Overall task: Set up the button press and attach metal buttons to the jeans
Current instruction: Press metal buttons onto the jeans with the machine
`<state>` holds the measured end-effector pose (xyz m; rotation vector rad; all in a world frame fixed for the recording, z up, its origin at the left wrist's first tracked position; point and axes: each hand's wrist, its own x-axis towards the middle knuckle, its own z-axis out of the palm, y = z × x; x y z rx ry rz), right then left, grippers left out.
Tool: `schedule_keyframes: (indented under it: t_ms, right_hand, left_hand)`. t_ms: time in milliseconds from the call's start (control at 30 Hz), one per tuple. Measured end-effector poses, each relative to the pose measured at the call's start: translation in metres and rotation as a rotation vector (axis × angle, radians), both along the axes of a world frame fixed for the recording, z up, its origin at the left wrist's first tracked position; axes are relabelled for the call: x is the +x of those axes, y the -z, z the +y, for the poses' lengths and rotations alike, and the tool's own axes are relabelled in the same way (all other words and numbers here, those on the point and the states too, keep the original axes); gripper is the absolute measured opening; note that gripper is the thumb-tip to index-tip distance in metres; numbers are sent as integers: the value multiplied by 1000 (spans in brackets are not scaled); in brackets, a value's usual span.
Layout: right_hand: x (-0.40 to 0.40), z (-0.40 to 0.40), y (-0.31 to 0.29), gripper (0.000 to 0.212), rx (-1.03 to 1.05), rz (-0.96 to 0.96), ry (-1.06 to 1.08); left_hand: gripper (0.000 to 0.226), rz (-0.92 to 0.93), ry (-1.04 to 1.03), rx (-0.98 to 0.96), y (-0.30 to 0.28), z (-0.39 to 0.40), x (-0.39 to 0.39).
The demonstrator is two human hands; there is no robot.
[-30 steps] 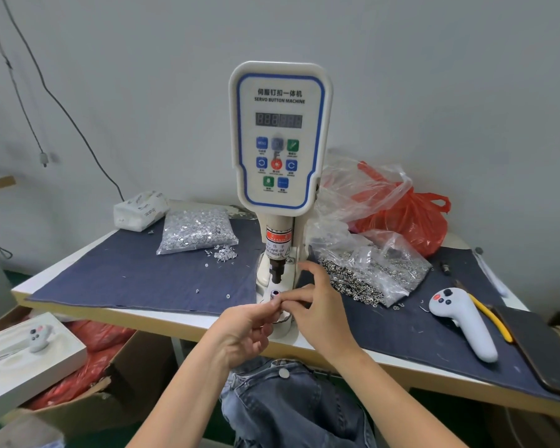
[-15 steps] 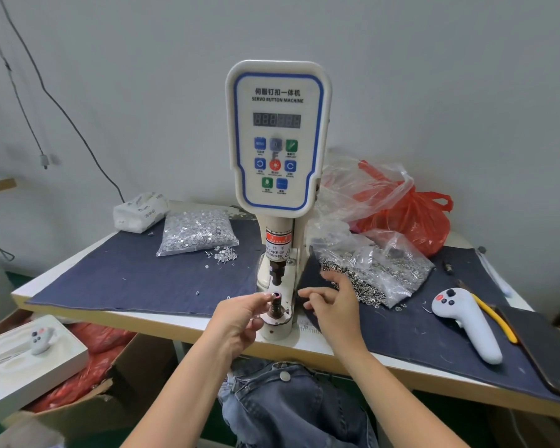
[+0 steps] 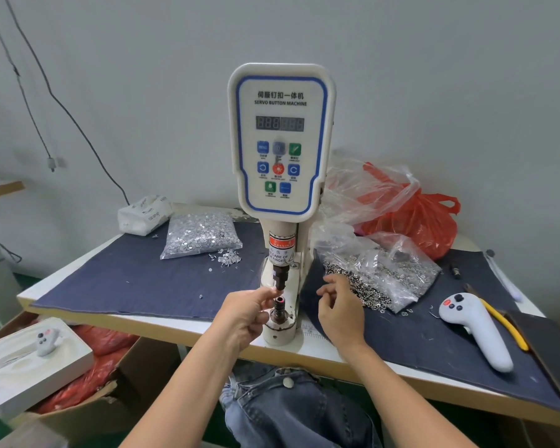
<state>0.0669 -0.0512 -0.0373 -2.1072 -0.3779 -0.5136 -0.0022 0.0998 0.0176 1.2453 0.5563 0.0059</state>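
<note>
Loading the button press [image 3: 280, 202], centre frame on the table [image 3: 162, 321]: my left hand [image 3: 243, 313] pinches something tiny beside the lower die [image 3: 280, 302]. Right hand [image 3: 337, 305] hovers released near the button bag [image 3: 382, 276]. Jeans [image 3: 291, 412] wait at bottom centre. Next, likely: seat part squarely.

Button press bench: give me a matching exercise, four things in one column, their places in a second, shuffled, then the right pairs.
Things:
1. bag of silver tacks
2. white controller
3. jeans
4. red plastic bag

Places:
A. below the table's front edge
B. on the blue cloth, left of the button press
C. at the back, right of the press
D. on the blue cloth, near the right end

Pairs: 1-B, 2-D, 3-A, 4-C
</note>
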Motion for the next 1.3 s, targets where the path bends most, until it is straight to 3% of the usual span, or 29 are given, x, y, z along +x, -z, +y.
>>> schedule_keyframes:
  t_ms: [333, 467, 567, 833, 1300]
  right_hand:
    - [4, 0, 4, 26, 10, 92, -89]
    - [12, -11, 1, 25, 24, 53, 17]
    - [27, -24, -5, 24, -88, 93, 100]
    - [23, 13, -21, 13, -270, 119, -260]
    - [26, 31, -30, 13, -282, 336, -123]
  left_hand:
    - [10, -14, -28, 8, 7, 6, 1]
    - [13, -26, -68, 61, 11, 11, -1]
    - [14, -13, -131, 109, 17, 18, -3]
    - [17, 13, -208, 201, 31, 30, 0]
    - [18, -15, -119, 269, 20, 22, 0]
